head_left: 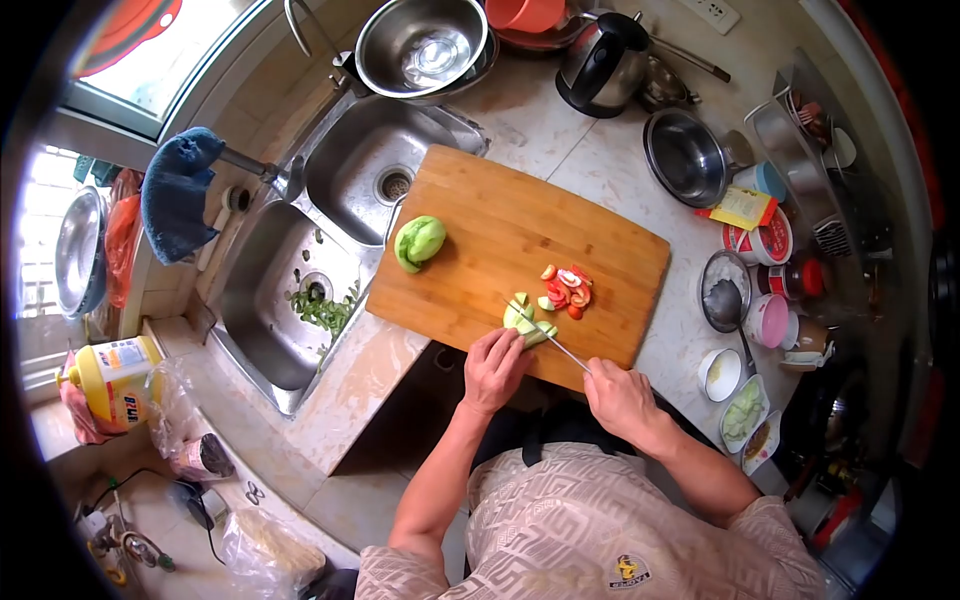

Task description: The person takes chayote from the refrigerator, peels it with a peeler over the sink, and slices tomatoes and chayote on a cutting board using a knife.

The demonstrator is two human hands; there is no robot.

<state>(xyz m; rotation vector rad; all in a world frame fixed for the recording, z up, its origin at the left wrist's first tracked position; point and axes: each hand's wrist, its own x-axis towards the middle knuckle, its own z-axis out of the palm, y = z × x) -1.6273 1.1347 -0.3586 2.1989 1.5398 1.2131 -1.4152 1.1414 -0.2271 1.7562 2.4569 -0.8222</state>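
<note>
My right hand is closed around the handle of a kitchen knife. Its thin blade reaches up and left across pale green vegetable pieces near the front edge of a wooden cutting board. With bent fingers, my left hand holds the green vegetable from the left side of the blade. Just right of the cut pieces lies a small heap of red slices, whose kind I cannot make out. A larger light green vegetable, apparently peeled, rests at the board's left.
Left of the board is a double steel sink with green peelings. Steel bowls and an electric kettle stand behind. Along the right are a steel bowl, several tubs, a white bowl and a dish of green slices.
</note>
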